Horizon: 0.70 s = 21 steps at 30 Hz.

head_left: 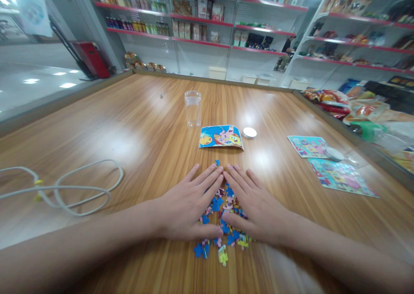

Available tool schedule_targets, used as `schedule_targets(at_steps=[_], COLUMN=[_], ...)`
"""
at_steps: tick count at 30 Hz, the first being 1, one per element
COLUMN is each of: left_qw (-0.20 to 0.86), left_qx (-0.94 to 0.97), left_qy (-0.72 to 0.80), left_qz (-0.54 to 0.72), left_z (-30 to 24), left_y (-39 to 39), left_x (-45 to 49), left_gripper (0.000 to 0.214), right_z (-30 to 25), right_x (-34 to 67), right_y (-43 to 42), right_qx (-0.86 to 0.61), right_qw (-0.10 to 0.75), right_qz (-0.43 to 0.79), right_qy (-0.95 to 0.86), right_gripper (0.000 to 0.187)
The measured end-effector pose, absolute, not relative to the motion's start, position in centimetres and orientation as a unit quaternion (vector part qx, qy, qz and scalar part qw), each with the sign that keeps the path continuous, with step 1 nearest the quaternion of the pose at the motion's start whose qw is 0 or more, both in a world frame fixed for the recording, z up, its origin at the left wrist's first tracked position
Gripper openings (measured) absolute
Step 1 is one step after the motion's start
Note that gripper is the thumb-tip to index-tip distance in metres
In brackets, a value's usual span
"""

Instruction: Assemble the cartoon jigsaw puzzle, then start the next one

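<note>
A heap of small colourful puzzle pieces [223, 225] lies on the wooden table [129, 125] near its front edge. My left hand [189, 205] rests flat on the left side of the heap, fingers stretched out. My right hand [255, 207] lies flat on the right side, fingers also spread, its fingertips almost touching the left hand's. Neither hand holds anything. Beyond the heap lies a cartoon picture card [221, 137], with a clear plastic jar [192, 108] standing upright behind it and a white round lid [249, 133] to its right.
A white cable [74, 188] loops on the table at the left. Two more cartoon puzzle sheets [339, 175] and another white lid [334, 154] lie at the right. Snack bags are piled past the right edge. Shop shelves line the back wall.
</note>
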<state>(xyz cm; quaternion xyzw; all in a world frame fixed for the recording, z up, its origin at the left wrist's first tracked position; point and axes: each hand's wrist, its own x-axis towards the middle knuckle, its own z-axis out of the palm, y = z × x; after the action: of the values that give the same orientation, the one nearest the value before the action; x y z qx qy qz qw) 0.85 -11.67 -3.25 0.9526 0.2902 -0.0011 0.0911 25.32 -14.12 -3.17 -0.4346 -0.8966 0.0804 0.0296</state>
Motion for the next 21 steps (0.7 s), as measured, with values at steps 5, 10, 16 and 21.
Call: schedule_targets(at_steps=[5,10,16,21], left_qw=[0.092,0.104,0.098,0.084], left_qx=[0.954,0.953,0.950,0.951], left_qy=[0.286,0.285,0.297,0.299], left_qz=[0.011,0.012,0.005,0.006], left_z=[-3.39,-3.25,-3.21,-3.20], left_y=[-11.66,-11.63,-11.75,-11.86], left_x=[0.79,0.79,0.94,0.99], left_gripper=[0.112,0.109,0.095,0.092], right_z=[-3.53,-3.45,-3.53,-3.38], right_x=[25.44,25.71,25.55,25.38], right_y=[-14.00,-13.92,-14.00,-14.08], right_qx=[-0.434,-0.422,-0.437,-0.440], right_qw=[0.048,0.052,0.042,0.040], right_qz=[0.075,0.085,0.074,0.073], right_qy=[-0.896,-0.901,-0.895,-0.894], right_gripper=[0.089,0.068,0.067,0.067])
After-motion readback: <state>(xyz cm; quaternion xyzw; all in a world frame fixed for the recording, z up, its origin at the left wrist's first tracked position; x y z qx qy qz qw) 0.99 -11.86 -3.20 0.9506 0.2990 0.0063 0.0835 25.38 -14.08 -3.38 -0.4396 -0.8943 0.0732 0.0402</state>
